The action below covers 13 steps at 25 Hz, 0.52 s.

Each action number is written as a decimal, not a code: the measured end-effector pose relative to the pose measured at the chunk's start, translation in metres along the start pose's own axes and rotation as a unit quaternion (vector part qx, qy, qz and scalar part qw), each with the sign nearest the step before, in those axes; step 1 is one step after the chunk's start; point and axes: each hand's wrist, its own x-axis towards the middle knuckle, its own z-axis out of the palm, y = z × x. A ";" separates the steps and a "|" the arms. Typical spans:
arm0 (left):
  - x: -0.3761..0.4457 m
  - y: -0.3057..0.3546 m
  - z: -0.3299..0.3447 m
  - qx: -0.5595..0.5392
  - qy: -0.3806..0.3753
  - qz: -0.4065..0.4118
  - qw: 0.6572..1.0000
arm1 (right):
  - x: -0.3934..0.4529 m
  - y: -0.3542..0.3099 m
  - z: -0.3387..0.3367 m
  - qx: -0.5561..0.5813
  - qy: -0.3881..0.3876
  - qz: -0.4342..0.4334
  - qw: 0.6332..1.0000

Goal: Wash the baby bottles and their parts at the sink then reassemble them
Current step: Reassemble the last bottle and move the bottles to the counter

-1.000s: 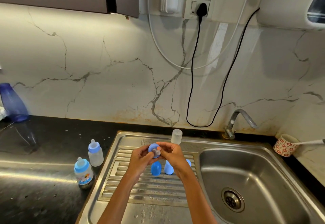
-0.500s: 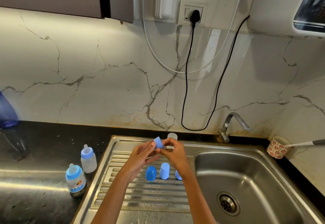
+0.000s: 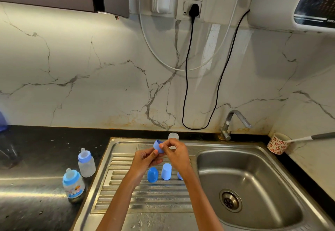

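Both hands meet above the ribbed drainboard. My left hand and my right hand pinch a small blue bottle collar between their fingertips. Below them a dark blue cap and a light blue cap stand on the drainboard, and a third blue piece shows partly behind my right wrist. A clear bottle body stands at the back of the drainboard, half hidden by my right hand. Two assembled baby bottles, one plain and one printed, stand on the black counter to the left.
The steel sink basin with its drain lies to the right, under a tap. A floral cup with a brush handle stands at the far right. A black cord and a white hose hang down the marble wall.
The view has shifted a little. My hands have lifted the blue collar slightly and turned it between the fingertips; the caps on the drainboard have stayed put.
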 end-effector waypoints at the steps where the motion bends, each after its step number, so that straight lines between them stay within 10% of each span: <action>1: 0.001 -0.001 0.000 0.014 -0.004 0.012 1.000 | 0.000 0.001 0.000 -0.030 -0.001 -0.012 0.999; 5: 0.003 -0.001 -0.001 0.089 -0.036 0.053 0.994 | -0.006 0.004 0.000 -0.053 0.008 -0.034 0.998; 10: 0.009 -0.004 -0.002 0.173 -0.043 0.094 0.979 | -0.007 0.002 -0.007 0.247 0.039 0.172 0.953; 13: 0.007 -0.011 -0.003 0.177 -0.038 0.095 0.979 | -0.007 0.005 -0.012 0.229 0.000 0.209 0.951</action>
